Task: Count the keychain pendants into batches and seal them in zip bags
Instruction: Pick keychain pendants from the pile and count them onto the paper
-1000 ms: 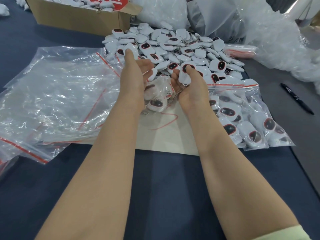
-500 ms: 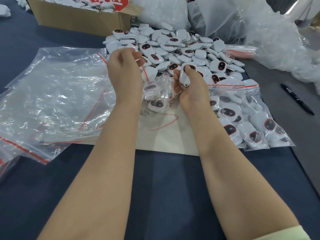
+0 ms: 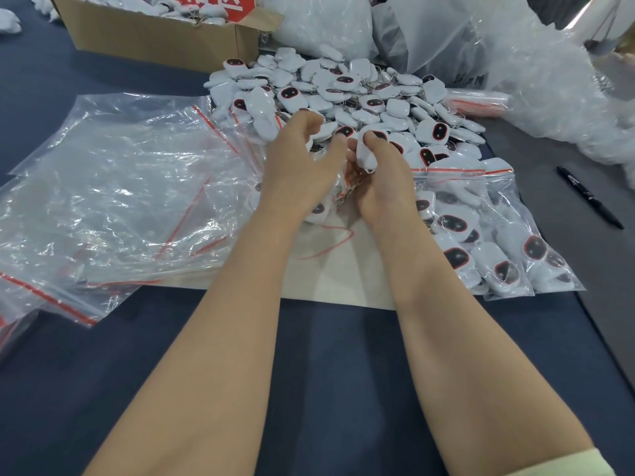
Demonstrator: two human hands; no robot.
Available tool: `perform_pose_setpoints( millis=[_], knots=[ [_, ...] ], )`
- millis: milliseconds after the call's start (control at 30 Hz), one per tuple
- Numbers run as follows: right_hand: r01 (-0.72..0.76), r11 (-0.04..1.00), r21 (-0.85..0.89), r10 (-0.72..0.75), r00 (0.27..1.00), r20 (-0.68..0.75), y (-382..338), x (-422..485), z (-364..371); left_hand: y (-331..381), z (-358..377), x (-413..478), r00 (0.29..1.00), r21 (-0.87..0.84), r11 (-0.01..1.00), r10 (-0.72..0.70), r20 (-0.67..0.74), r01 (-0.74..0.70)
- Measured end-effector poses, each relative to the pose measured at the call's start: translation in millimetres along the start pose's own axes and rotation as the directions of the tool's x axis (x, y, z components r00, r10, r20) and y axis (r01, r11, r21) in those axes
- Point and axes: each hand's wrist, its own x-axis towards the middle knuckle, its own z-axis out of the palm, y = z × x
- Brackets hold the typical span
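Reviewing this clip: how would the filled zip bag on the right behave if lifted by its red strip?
The filled zip bag would probably sag, its thin clear film being wrinkled. Likely heavy for a bag, being packed with pendants. They would probably slide to the bottom, lying loose inside.

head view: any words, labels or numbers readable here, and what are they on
Red sign on the cardboard box: white characters, cut off by the frame's top edge, not readable.
White plastic bag: dark handwriting, perhaps starting "96", too blurred to be sure.
Black marker: small white marking, too small to read.
Keychain pendants and zip bags: no text seen.
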Motion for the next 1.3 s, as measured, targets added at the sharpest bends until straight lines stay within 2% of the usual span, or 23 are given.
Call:
perform_pose_setpoints(
  millis=[100, 233, 400, 733, 900, 1100, 1200, 1300],
  knots=[
    [0.034, 0.997, -0.064, -0.033, 0.999, 0.015, 2, 1, -2, -8, 10, -3, 0.998, 0.186, 0.982, 0.032, 0.061, -0.043],
    [0.094, 0.987, -0.128, -0.087, 0.994, 0.063, 3, 1, -3, -14, 13, -3, 0.998, 0.277, 0.960, 0.031, 0.060, -0.047],
    [0.175, 0.957, -0.232, -0.143, 0.978, 0.150, 7, 1, -3, -12, 12, -2, 1.000, 0.243, 0.970, 0.004, -0.015, 0.000],
    [0.097, 0.986, -0.132, -0.085, 0.992, 0.094, 6, 1, 0, -11, 11, -3, 0.998, 0.233, 0.973, 0.014, -0.054, -0.001],
    [0.153, 0.968, -0.198, -0.127, 0.982, 0.141, 7, 0, 0, -12, 11, -3, 0.999, 0.217, 0.976, 0.017, -0.039, -0.008],
    [0.157, 0.954, -0.256, -0.128, 0.983, 0.129, 9, 0, 0, -12, 11, -3, 0.999, 0.201, 0.980, 0.014, -0.050, -0.003],
    [0.223, 0.910, -0.350, -0.170, 0.970, 0.176, 11, -2, -1, -12, 10, -3, 0.998, 0.173, 0.985, 0.003, -0.070, 0.009],
    [0.242, 0.907, -0.345, -0.180, 0.963, 0.203, 10, -3, -1, -12, 10, -2, 0.995, 0.158, 0.987, -0.007, -0.095, 0.022]
  ],
)
